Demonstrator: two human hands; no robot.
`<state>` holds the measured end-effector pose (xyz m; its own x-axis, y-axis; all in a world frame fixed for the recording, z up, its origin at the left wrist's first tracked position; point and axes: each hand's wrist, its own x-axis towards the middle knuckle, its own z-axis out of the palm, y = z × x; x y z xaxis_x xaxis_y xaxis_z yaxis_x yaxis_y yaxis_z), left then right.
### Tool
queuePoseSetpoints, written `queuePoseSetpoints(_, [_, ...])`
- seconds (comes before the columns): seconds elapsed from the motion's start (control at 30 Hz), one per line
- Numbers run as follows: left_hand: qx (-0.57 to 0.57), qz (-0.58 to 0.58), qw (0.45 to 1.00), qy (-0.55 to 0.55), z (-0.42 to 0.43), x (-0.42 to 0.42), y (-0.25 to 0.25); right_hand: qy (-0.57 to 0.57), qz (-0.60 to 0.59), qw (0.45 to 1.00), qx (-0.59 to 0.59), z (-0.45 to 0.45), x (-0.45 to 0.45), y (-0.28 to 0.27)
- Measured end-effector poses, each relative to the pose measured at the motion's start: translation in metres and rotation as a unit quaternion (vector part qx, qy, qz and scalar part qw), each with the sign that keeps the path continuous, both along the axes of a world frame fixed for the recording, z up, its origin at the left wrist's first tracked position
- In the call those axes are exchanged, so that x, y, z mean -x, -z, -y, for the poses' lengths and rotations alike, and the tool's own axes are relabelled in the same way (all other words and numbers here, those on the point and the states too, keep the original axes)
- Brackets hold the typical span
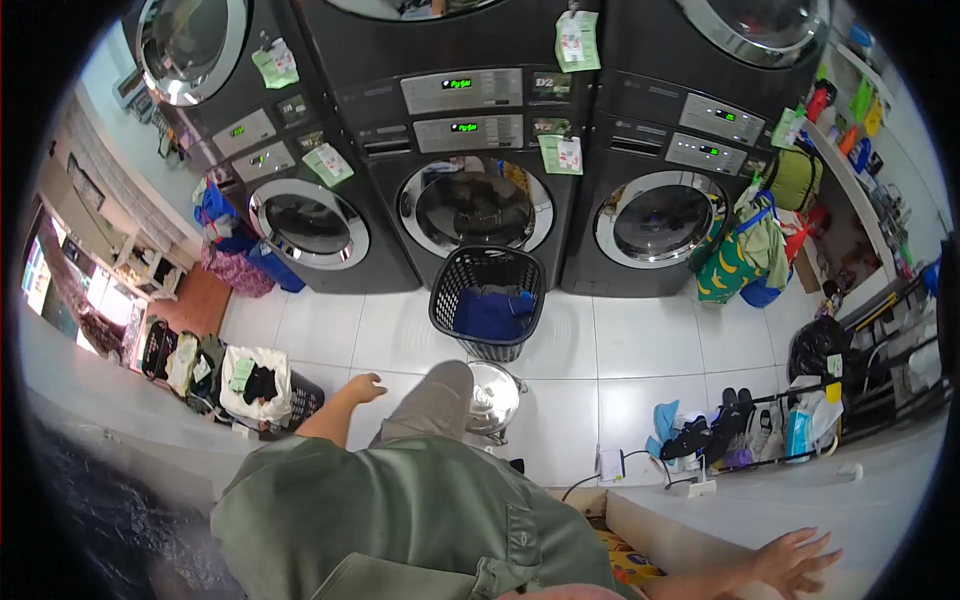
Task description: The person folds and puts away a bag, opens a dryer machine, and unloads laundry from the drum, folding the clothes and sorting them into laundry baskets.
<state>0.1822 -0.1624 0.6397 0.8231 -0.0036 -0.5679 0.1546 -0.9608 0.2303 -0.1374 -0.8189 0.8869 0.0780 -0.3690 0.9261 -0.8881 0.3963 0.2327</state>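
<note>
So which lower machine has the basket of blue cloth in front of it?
The middle machine: the basket stands right in front of it, while the left machine and right machine have none there.

The white tiled floor (650, 340) carries dark washing machines (475, 205) and a black basket (490, 349).

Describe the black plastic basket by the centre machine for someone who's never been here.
Find the wall of stacked black machines; take the middle column. On the white tiled floor before its lower round door stands a square-rimmed black plastic basket. Its dark blue cloth sets it apart from the black basket at lower left, topped with white material.
</note>
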Motion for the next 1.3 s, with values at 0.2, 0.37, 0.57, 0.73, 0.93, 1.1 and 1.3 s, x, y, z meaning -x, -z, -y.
queuePoseSetpoints(0.2, [0.016,0.091,0.992,-0.085,-0.054,-0.061,0.011,-0.6,0.44,0.635,-0.206,-0.033,-0.192,0.082])
queuePoseSetpoints(0.37, [0.173,0.269,0.945,-0.066,-0.019,-0.181,-0.019,-0.84,0.386,0.007,-0.382,-0.192,-0.486,0.016])
queuePoseSetpoints(0.57, [0.278,0.228,0.933,-0.018,0.058,-0.226,-0.1,-0.888,0.143,0.022,-0.436,-0.388,-0.694,-0.211])
queuePoseSetpoints(0.73, [0.333,0.146,0.932,-0.007,0.056,-0.168,-0.145,-0.913,0.153,-0.001,-0.378,-0.498,-0.853,-0.317])
queuePoseSetpoints(0.93, [0.265,0.107,0.933,-0.219,-0.044,-0.063,-0.116,-0.893,0.11,0.219,-0.378,-0.576,-0.9,-0.395])
queuePoseSetpoints(1.1, [0.15,0.084,0.851,-0.497,-0.104,0.025,-0.102,-0.848,0.238,0.279,-0.382,-0.61,-0.895,-0.383])
queuePoseSetpoints(1.3, [0.183,0.154,0.805,-0.543,-0.109,0.017,-0.101,-0.858,0.197,0.258,-0.399,-0.6,-0.914,-0.383])
